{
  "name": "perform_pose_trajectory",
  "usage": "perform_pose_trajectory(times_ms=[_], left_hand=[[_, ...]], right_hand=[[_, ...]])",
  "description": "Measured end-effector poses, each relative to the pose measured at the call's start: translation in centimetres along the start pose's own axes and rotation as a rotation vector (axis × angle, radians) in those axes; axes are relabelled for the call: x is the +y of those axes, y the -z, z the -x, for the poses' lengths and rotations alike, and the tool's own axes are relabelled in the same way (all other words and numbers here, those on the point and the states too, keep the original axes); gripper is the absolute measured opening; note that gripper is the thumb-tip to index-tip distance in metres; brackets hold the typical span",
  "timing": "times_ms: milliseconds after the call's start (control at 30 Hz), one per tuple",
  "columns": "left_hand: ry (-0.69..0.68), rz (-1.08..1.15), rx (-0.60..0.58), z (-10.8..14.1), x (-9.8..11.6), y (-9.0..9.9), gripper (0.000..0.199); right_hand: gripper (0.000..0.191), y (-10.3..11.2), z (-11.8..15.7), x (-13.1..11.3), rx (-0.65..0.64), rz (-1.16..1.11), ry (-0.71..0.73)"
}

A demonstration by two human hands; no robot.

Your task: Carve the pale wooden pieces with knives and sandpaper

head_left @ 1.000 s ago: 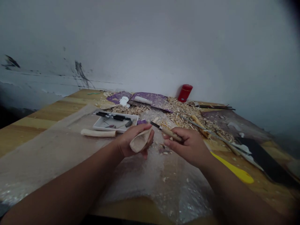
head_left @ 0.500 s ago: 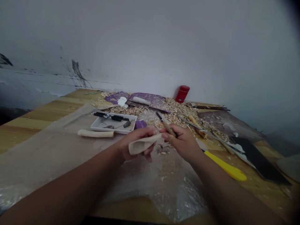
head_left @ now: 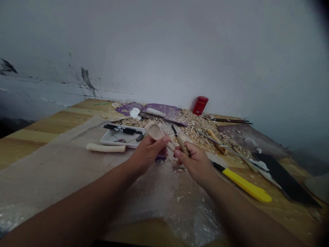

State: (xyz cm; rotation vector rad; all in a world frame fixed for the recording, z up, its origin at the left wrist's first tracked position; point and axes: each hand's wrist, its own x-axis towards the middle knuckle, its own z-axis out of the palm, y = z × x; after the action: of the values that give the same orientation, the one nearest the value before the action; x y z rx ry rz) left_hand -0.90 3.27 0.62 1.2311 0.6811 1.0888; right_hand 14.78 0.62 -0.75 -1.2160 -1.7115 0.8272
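A pale wooden spoon is gripped by my left hand, its bowl pointing up and away to the left, its handle running down toward the right fingers. My right hand is closed round a carving tool with a wooden handle and a dark metal tip that points up and to the left. The right fingertips are beside the end of the spoon's handle; whether they touch it is unclear. Both hands are above the plastic sheet.
Behind the hands lie a white tray with pens and small bits, a wooden piece, heaped shavings and a red container. Rightward are a yellow-handled tool, a metal rod and a black slab.
The spoon's bowl has swung from near the left wrist to up and away, above the left fingers. The left hand has turned with it. My right hand has shifted slightly down, still holding the tool.
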Motion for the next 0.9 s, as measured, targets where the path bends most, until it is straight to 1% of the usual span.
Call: perform_pose_trajectory(times_ms=[67, 133, 233, 267, 333, 433, 500, 600, 733, 800, 900], left_hand=[[-0.016, -0.043, -0.004, -0.1, 0.1, 0.1, 0.019], [-0.024, -0.118, -0.036, -0.1, 0.2, 0.3, 0.021], [-0.019, -0.136, -0.122, -0.2, 0.1, 0.6, 0.026], [-0.010, -0.111, -0.142, -0.2, 0.0, 0.6, 0.024], [0.009, -0.060, -0.158, -0.2, -0.1, 0.8, 0.019], [0.021, -0.029, -0.132, -0.3, -0.2, 1.1, 0.008], [0.016, -0.019, -0.109, -0.4, -0.2, 1.2, 0.006], [0.021, -0.032, -0.086, -0.6, -0.3, 1.3, 0.011], [0.024, -0.086, -0.081, -0.6, -0.3, 1.5, 0.014], [0.018, -0.150, -0.098, -0.5, -0.2, 1.5, 0.019], [-0.019, -0.274, -0.145, -0.3, 0.0, 1.5, 0.025]], right_hand=[[0.018, 0.2, 0.0, -0.2, 0.056, 0.173, 0.101], [0.017, 0.7, -0.1, -0.6, 0.092, 0.318, 0.205], [0.012, 1.4, 0.0, -1.4, 0.029, 0.398, 0.314], [0.013, 1.5, 0.1, -1.6, -0.001, 0.403, 0.347], [0.021, 1.7, 0.3, -1.9, -0.038, 0.411, 0.396], [0.032, 1.7, 0.7, -1.8, -0.024, 0.437, 0.419], [0.034, 1.8, 0.8, -1.6, -0.009, 0.482, 0.419], [0.035, 2.3, 0.9, -1.6, -0.011, 0.599, 0.424], [0.037, 3.0, 1.0, -2.3, -0.027, 0.774, 0.437], [0.037, 3.3, 1.2, -2.9, -0.038, 0.832, 0.441], [0.037, 3.5, 1.5, -3.5, -0.054, 0.851, 0.463]])
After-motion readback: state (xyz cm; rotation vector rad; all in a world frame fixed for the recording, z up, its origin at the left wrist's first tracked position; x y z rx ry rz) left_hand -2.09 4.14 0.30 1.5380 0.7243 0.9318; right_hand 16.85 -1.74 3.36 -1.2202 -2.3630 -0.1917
